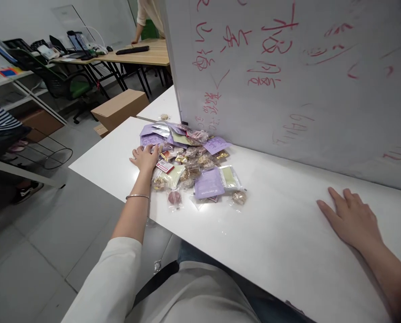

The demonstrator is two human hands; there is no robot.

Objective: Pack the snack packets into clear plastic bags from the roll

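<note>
A heap of small wrapped packets (190, 172) lies on the white table (271, 233). My left hand (146, 158) rests at the heap's left edge, fingers spread and touching the packets there. Purple sachets (209, 183) lie at the front and back of the pile, among clear-wrapped pieces and gold wrappers. A red-and-white packet (164, 167) sits just right of my left wrist. At the front lie a round dark red piece in clear wrap (174, 197) and a clear-wrapped brownish piece (239, 197). My right hand (353, 217) lies open on the table, apart from the heap, holding nothing.
A whiteboard (288, 89) with red writing stands along the table's far side. One small packet (164, 117) lies farther back. A cardboard box (121, 107), an office chair (62, 80) and a wooden desk (153, 54) stand beyond. Two other people are partly visible.
</note>
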